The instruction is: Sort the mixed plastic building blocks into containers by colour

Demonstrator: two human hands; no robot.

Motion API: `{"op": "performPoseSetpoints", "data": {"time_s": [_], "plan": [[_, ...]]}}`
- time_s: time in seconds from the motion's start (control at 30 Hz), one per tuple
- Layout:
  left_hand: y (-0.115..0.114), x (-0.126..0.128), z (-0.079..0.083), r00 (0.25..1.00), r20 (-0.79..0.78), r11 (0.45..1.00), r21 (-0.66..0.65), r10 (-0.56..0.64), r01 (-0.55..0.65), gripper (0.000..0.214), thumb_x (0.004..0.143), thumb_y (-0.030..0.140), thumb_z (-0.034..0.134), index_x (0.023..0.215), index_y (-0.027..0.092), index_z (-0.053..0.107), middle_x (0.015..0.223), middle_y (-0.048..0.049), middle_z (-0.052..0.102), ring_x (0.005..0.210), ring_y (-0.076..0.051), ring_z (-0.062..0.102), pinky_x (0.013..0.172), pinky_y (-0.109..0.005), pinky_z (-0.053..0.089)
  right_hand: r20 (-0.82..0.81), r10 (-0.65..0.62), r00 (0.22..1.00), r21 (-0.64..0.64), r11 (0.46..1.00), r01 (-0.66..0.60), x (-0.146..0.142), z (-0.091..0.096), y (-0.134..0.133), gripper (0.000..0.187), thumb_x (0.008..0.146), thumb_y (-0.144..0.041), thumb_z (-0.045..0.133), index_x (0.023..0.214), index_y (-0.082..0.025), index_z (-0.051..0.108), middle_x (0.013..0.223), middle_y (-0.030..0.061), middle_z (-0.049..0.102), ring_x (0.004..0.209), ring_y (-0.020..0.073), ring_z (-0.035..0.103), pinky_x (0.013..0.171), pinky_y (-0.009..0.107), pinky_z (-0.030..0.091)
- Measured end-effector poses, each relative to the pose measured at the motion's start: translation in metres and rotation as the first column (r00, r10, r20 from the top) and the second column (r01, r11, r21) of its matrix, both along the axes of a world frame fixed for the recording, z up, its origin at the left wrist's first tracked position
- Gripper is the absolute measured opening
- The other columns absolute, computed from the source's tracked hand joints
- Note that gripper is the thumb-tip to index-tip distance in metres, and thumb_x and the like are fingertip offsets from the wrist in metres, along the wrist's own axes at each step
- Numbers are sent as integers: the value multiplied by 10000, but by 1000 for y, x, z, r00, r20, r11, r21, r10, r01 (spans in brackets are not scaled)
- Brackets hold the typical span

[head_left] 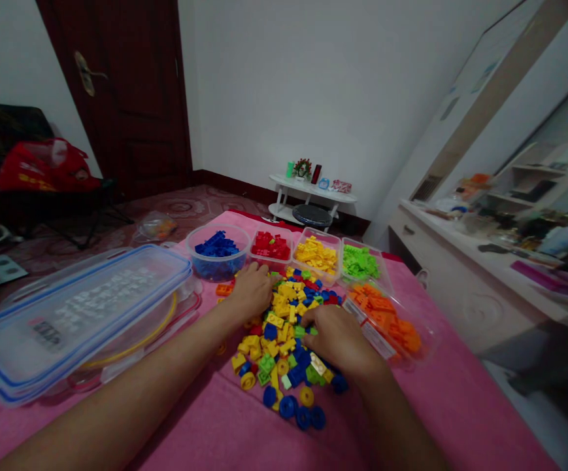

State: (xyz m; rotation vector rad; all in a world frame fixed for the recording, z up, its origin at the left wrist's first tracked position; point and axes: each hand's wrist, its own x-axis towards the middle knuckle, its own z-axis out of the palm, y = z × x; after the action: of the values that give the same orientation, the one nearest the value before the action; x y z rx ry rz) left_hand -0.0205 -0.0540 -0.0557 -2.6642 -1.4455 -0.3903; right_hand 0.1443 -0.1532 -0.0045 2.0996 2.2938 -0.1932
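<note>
A mixed heap of toy building bricks [281, 320] in yellow, blue, green, red and orange lies on the pink cloth. At its far left edge, my left hand [253, 289] reaches in with fingers curled and pressed down; what they hold, if anything, is hidden. On the heap's right side rests my right hand [335, 332], thumb and forefinger apart beside a green brick [300, 331]. Behind the heap stand a round tub of blue bricks [217, 245] and boxes of red bricks [270, 245], yellow bricks [316, 255] and green bricks [359, 263]. Orange bricks [386, 317] fill a clear box at right.
Stacked clear lids [112, 307] with blue rims lie on the left of the pink-covered table [440, 405]. Several round wheel pieces [303, 417] lie at the heap's near edge. Beyond stand a white shelf [278, 180], a door [131, 98] and a white dresser [470, 281].
</note>
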Motion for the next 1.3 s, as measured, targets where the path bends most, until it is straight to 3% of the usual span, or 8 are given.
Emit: {"op": "performPoseSetpoints", "data": {"time_s": [0.27, 0.57, 0.77, 0.9, 0.97, 1.07, 1.17, 1.3], "plan": [[4, 14, 16, 997, -56, 995, -77, 51, -55, 389, 855, 108, 389, 1139, 235, 624, 980, -144, 624, 980, -284, 539, 717, -360, 440, 56, 7, 998, 13, 1000, -8, -6, -10, 1, 214, 725, -280, 599, 897, -228, 716, 933, 82, 708, 913, 254, 638, 715, 300, 415], [7, 8, 8, 999, 45, 1000, -23, -15, 17, 306, 826, 81, 446, 1010, 201, 659, 969, -102, 631, 988, -245, 545, 771, -341, 433, 29, 11, 1000, -1, 1000, -11, -5, -7, 2, 177, 718, -280, 611, 863, -242, 706, 922, 65, 707, 901, 234, 628, 686, 279, 386], [13, -2, 8, 993, 112, 999, 2, 31, -32, 181, 744, 208, 601, 912, 181, 664, 993, -129, 618, 968, -284, 555, 793, -390, 433, -268, -5, 963, 95, 995, 31, 13, 0, 9, 185, 704, -317, 644, 845, -215, 708, 706, 27, 652, 672, 170, 579, 577, 251, 348], [10, -3, 24, 900, 436, 997, -59, -23, 54, 265, 691, 286, 664, 935, 183, 663, 931, -90, 640, 908, -251, 587, 810, -373, 452, -741, -4, 671, 215, 946, 243, 18, -2, 18, 294, 718, -371, 638, 925, -165, 668, 669, 4, 587, 578, 132, 511, 528, 242, 371], [5, 1, 34, 727, 686, 965, -169, -33, 203, 319, 723, 312, 642, 1011, 177, 634, 917, -69, 657, 849, -203, 612, 781, -334, 478, -918, 5, 395, 144, 936, 322, 16, -2, 19, 346, 686, -406, 673, 928, -161, 645, 711, 3, 597, 566, 120, 518, 521, 238, 407], [-4, 10, 47, 416, 906, 808, -302, 78, 505, 409, 745, 302, 637, 1113, 138, 566, 942, -82, 676, 844, -173, 640, 789, -319, 502, -998, -14, 58, 6, 949, 314, 13, -2, 17, 387, 652, -423, 712, 938, -175, 630, 746, 2, 621, 562, 110, 550, 529, 234, 454], [-9, 15, 49, 294, 946, 677, -306, 137, 670, 455, 728, 281, 671, 1137, 121, 551, 989, -113, 682, 938, -196, 641, 860, -358, 492, -995, -32, -93, -56, 964, 259, 13, 1, 13, 353, 670, -389, 715, 952, -198, 621, 792, 0, 639, 599, 105, 586, 565, 227, 487], [-10, 17, 43, 292, 952, 671, -276, 93, 688, 543, 694, 239, 714, 1196, 133, 538, 1104, -142, 656, 1054, -235, 607, 890, -385, 488, -976, -62, -210, -107, 972, 210, 15, 5, 11, 315, 690, -327, 716, 965, -215, 609, 861, 0, 648, 655, 102, 621, 601, 214, 513]]}}
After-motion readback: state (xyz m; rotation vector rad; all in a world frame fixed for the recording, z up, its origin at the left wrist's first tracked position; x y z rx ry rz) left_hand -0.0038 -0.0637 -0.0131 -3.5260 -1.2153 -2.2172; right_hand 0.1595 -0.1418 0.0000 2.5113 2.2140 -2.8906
